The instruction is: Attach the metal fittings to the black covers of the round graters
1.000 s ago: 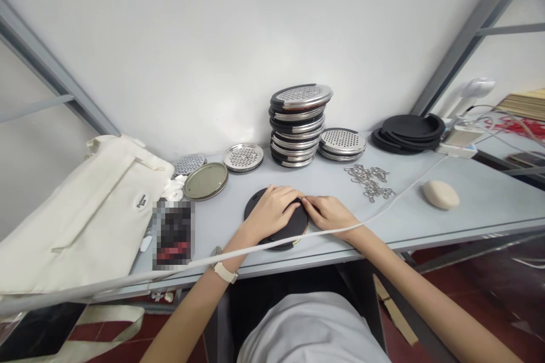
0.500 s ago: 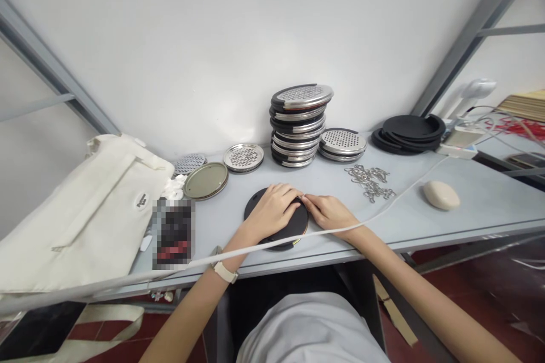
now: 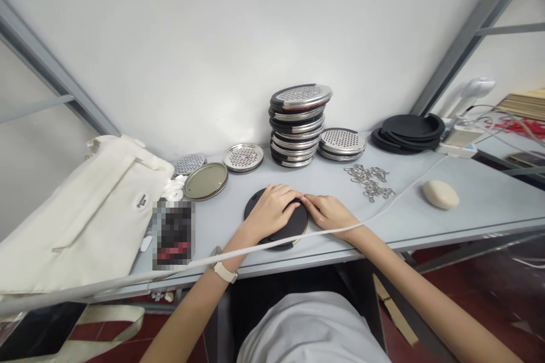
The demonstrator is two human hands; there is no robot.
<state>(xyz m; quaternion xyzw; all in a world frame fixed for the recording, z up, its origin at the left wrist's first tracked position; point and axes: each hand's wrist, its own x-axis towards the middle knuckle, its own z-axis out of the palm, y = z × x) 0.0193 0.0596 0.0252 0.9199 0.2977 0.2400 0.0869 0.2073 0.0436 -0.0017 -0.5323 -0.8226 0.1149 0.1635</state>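
Note:
A round black disc lies on the table in front of me, and a thin yellow-orange edge shows at its lower right. My left hand rests over its top, the fingers bent together towards the upper right rim. At that same rim, the fingers of my right hand are closed in a pinch. The fingertips of both hands meet there, and whatever small part lies between them is hidden. A white cable crosses in front of the disc and both forearms.
Behind stands a tall stack of metal grater discs with black rims, beside a shorter stack. Black discs, metal clips and a beige mouse-shaped object lie right. Olive lids, a grater disc and a cream bag are left.

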